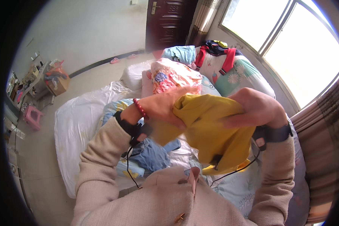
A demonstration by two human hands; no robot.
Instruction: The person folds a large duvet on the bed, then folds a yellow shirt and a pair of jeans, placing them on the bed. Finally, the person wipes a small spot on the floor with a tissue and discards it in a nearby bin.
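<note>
A yellow cloth garment [217,132] hangs bunched between my two hands, partly blurred, with a dark patch near its lower part. My left hand [161,106], with a red bead bracelet at the wrist, grips its upper left side. On the right, my right hand [257,108] is closed on the upper right side of the same garment. Blue denim clothing [154,156] lies on the bed below and left of it, over a light blue cloth with yellow flowers [130,169]. More yellow fabric [241,166] shows beneath the held garment.
A white-sheeted bed [79,121] spreads around my hands. Beyond them lie a floral bundle [175,76], a light blue folded cloth [183,53] and a navy and red jacket [228,60]. A pink stool [33,117] stands at left; a window [302,50] and curtain [316,135] are at right.
</note>
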